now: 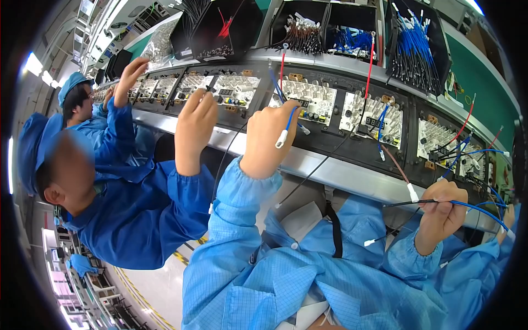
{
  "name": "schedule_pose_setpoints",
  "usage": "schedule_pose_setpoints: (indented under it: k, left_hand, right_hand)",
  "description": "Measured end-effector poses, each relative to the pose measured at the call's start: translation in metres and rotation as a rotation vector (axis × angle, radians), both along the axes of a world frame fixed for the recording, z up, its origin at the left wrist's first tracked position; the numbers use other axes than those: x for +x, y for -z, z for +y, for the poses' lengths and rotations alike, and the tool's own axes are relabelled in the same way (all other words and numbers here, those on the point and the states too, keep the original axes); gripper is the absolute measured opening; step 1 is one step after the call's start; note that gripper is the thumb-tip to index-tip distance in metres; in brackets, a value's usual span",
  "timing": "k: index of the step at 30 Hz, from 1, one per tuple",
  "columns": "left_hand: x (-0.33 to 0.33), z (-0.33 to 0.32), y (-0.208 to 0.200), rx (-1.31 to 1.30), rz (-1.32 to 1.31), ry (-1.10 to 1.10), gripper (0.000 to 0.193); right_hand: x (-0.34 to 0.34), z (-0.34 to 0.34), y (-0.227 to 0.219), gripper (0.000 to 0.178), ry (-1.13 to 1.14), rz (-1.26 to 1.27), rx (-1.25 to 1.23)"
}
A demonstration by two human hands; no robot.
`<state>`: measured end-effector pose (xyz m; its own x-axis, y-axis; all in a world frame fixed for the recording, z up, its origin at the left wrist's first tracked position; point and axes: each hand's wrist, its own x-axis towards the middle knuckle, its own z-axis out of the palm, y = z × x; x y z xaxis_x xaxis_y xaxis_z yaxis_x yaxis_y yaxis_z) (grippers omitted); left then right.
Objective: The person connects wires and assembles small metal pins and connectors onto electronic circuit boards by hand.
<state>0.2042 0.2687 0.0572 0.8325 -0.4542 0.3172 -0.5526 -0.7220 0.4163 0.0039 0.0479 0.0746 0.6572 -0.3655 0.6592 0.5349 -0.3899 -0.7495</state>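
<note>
My left hand (267,137) is closed over the near edge of a white circuit board (322,99). A blue wire (290,118) with a white-sleeved ring terminal (282,138) comes out of its grip, and the fingertips are partly hidden behind the hand. My right hand (443,209), low on the right, pinches a black wire (404,204) and a blue wire (481,209) that run out to either side. Beside it hangs a brown wire (397,163) with a white end sleeve. Another circuit board (357,118) with a small display stands between my hands, with red, blue and black wires on it.
Black bins of brown wires (302,33) and blue wires (412,44) stand behind the boards. A metal rail (330,170) runs along the near edge. On my left a co-worker in dark blue (137,220) reaches a hand (195,124) over neighbouring boards. Further boards (445,137) sit at right.
</note>
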Motion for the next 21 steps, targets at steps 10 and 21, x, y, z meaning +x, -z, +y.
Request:
schedule_pose_setpoints:
  k: [10,21]
  left_hand:
    - [0.008,0.006,0.002,0.067,-0.029,0.074,0.010]
    - [0.013,0.007,0.007,0.062,-0.128,0.070,0.014]
  right_hand:
    - [0.005,0.000,0.001,0.028,-0.003,-0.002,-0.029]
    - [0.010,-0.008,-0.011,0.025,0.066,-0.059,-0.091]
